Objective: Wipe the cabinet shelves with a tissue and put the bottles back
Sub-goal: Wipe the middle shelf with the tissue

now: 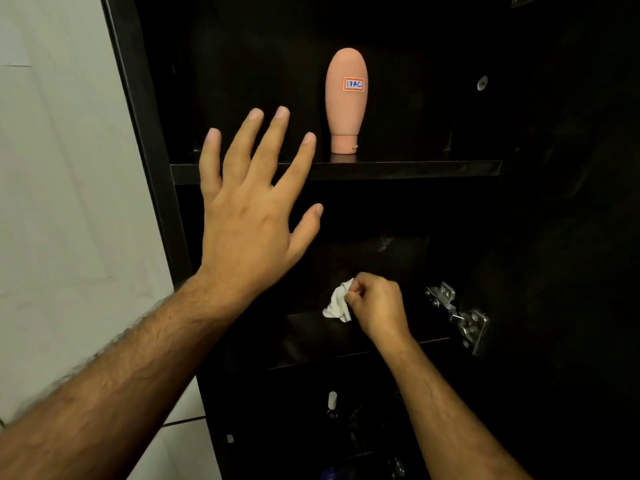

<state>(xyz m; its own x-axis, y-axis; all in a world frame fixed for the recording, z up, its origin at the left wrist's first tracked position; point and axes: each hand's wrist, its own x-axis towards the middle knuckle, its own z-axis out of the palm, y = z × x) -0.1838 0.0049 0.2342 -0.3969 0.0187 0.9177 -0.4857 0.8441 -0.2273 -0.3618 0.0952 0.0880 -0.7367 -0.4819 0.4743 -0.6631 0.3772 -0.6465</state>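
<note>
A peach-coloured bottle with a small red-edged label stands cap down on the upper shelf of a dark cabinet. My left hand is raised in front of that shelf's left part, fingers spread and straight, holding nothing, a little left of the bottle. On the shelf below, my right hand grips a crumpled white tissue against the surface.
A metal door hinge is fixed to the cabinet's right side near my right hand. A small white-capped bottle and other dim items stand on a lower shelf. A pale tiled wall lies left of the cabinet.
</note>
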